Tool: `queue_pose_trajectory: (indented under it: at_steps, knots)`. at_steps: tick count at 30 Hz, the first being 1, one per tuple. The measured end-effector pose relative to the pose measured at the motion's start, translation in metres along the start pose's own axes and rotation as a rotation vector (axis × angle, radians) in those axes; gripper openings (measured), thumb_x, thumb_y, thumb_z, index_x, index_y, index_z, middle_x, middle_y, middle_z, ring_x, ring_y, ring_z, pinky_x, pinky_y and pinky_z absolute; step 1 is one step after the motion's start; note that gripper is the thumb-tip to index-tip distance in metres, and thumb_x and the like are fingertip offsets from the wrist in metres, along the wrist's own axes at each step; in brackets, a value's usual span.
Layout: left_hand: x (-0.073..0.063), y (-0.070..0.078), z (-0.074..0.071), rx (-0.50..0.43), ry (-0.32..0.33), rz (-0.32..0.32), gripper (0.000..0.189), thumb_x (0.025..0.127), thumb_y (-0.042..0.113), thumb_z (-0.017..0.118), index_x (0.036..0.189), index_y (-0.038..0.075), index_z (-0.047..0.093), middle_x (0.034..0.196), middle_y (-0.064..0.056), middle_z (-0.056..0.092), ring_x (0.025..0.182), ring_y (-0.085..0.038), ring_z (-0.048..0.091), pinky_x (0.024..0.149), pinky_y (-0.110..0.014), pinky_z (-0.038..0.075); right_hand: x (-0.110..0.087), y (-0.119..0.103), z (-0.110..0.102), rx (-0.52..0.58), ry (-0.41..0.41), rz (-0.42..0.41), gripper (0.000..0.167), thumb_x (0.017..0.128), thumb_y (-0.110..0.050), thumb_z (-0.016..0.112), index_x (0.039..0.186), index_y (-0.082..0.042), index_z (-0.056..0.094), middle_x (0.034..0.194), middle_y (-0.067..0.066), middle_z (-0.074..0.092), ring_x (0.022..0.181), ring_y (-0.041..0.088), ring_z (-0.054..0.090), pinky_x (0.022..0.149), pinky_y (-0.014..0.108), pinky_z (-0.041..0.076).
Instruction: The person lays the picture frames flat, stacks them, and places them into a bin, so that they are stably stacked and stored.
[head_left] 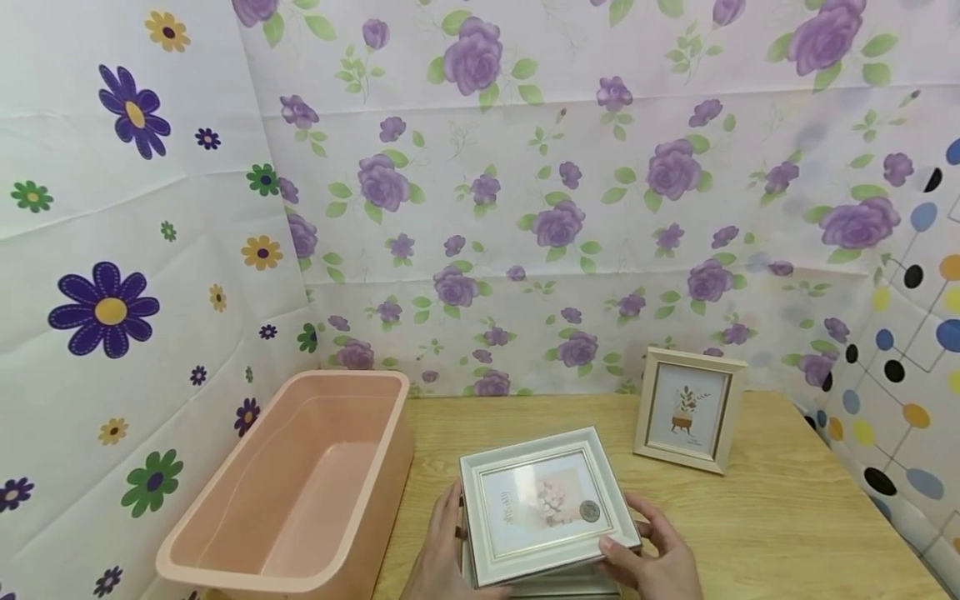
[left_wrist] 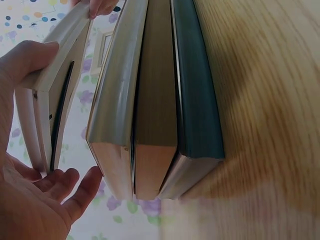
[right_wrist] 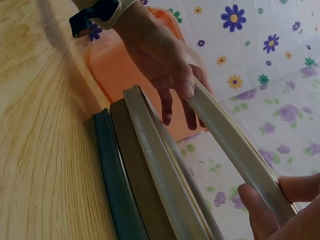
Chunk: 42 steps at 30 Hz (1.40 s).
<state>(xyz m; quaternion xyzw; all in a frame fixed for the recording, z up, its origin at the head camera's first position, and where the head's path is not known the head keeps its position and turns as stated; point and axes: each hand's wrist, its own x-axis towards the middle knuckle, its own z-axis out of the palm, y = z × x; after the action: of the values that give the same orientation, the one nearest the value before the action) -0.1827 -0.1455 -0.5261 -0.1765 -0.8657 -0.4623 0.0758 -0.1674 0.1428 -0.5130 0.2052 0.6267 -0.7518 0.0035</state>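
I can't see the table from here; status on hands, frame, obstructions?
Left hand and right hand gripping the white picture frame. Held clear of the stacked frames below. Cream standing frame back right, pink tub to the left: neither apparently blocking.

white picture frame (head_left: 546,504) | pink floral print | raised, tilted | apart above three stacked frames (left_wrist: 156,100), bottom one apparently teal

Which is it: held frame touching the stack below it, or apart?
Apart. Left wrist view shows a clear gap, floral wall sheet visible between held frame and stack.
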Motion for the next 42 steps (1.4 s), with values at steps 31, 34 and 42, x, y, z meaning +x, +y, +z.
queue_pose_trajectory:
  at_steps: [31,34,42]
  knots:
    - [-0.005,-0.028,-0.003,0.202,0.048,0.166,0.138,0.076,0.082,0.082,0.164,-0.011,0.03,0.153,-0.033,0.055,0.134,-0.048,0.059,0.097,-0.058,0.059,0.01,0.021,-0.011,-0.526,-0.179,-0.213,0.114,0.062,-0.004,0.106,0.159,0.009,0.047,0.135,0.025,0.051,0.097,0.021,0.067,0.077,0.022,0.059]
    - [-0.006,-0.035,0.0,0.241,0.081,0.196,0.138,0.07,0.073,0.093,0.163,-0.01,0.033,0.152,-0.031,0.057,0.132,-0.046,0.06,0.098,-0.055,0.06,0.009,0.023,-0.011,-0.516,-0.193,-0.227,0.113,0.063,-0.006,0.106,0.159,0.01,0.047,0.132,0.025,0.052,0.099,0.023,0.066,0.077,0.024,0.06]
    - [-0.002,-0.114,0.027,0.248,0.079,0.217,0.145,0.066,0.072,0.096,0.174,0.01,0.023,0.16,-0.022,0.051,0.14,-0.038,0.055,0.101,-0.057,0.057,0.012,0.028,-0.009,-0.544,-0.162,-0.21,0.111,0.06,-0.003,0.106,0.155,0.013,0.05,0.129,0.021,0.054,0.102,0.022,0.059,0.075,0.021,0.055]
